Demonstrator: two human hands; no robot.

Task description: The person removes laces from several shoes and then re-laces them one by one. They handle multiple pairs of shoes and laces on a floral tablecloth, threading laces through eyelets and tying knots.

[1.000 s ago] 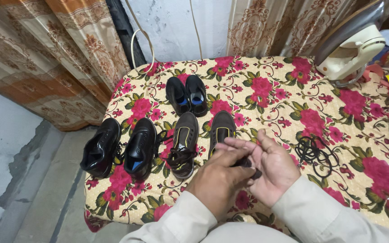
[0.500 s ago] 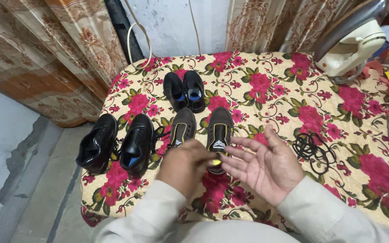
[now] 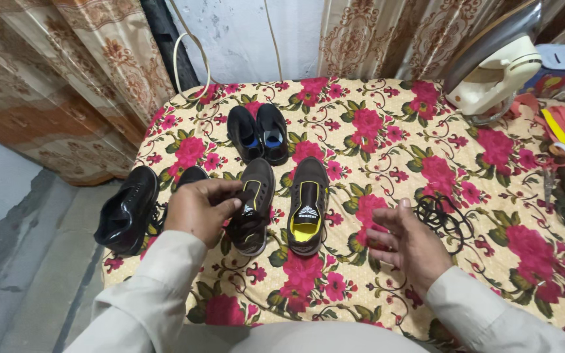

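Hands parted — left hand [image 3: 201, 210] now pinching brown shoe's tongue [image 3: 246, 212], right hand [image 3: 410, 245] drawn aside, open

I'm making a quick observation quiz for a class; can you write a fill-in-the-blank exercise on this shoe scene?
1. The left hand grips the tongue of a ____ shoe.
2. The right hand hovers open, holding ____.
3. The matching shoe has a ____ insole.
4. The black laces lie on a ____ cloth.

Missing words: brown; nothing; yellow; floral

Glossy black leather-look shoe [image 3: 125, 209] at left; brown shoes [image 3: 307, 206] matt, fabric-like; floral table cover [image 3: 387, 144] soft printed cloth; iron [image 3: 495, 72] smooth cream plastic.
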